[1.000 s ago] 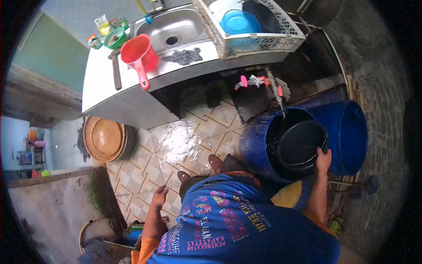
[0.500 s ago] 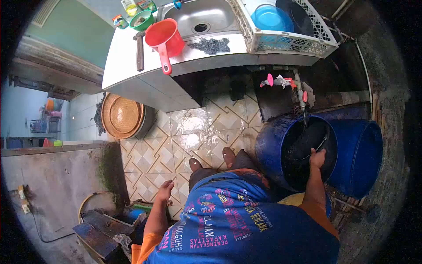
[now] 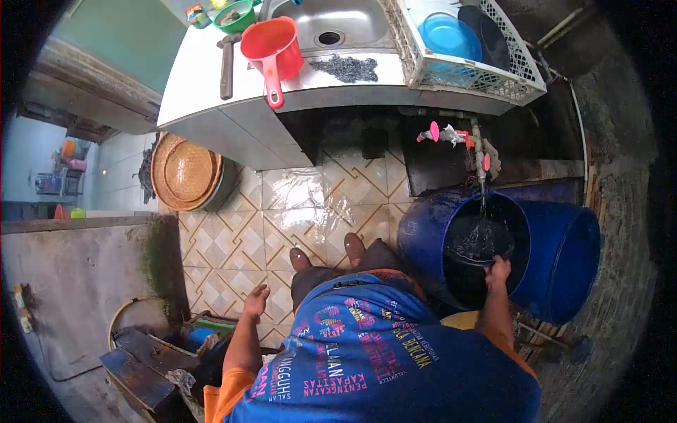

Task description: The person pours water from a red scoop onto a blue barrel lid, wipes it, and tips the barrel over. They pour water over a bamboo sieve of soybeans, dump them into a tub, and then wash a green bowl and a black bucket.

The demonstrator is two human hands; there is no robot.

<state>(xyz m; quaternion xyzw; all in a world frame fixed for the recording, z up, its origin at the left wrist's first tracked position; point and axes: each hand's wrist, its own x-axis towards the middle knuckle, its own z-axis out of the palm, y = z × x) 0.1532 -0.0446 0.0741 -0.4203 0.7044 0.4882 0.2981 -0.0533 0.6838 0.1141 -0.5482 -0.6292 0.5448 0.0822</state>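
Observation:
My right hand (image 3: 498, 271) is closed on the near rim of a dark, round, shallow basin (image 3: 479, 244) inside the mouth of a blue barrel (image 3: 431, 247). Water from a tap (image 3: 484, 169) pours into the basin and splashes; whether it is a basin or a pan is hard to tell. My left hand (image 3: 257, 302) hangs over the tiled floor at my side, its fingers loosely apart and nothing in them.
A second blue barrel (image 3: 564, 254) adjoins on the right. Above are a counter with a sink (image 3: 345, 21), a red dipper (image 3: 271, 49), a hammer (image 3: 227, 67) and a white crate (image 3: 486, 84). Woven trays (image 3: 187, 173) stand left. The floor (image 3: 289, 194) looks wet.
The dark basin has gone from steeply tilted to more level under the tap stream, and water now splashes in it. My right hand turned with it. The whole view shifted slightly.

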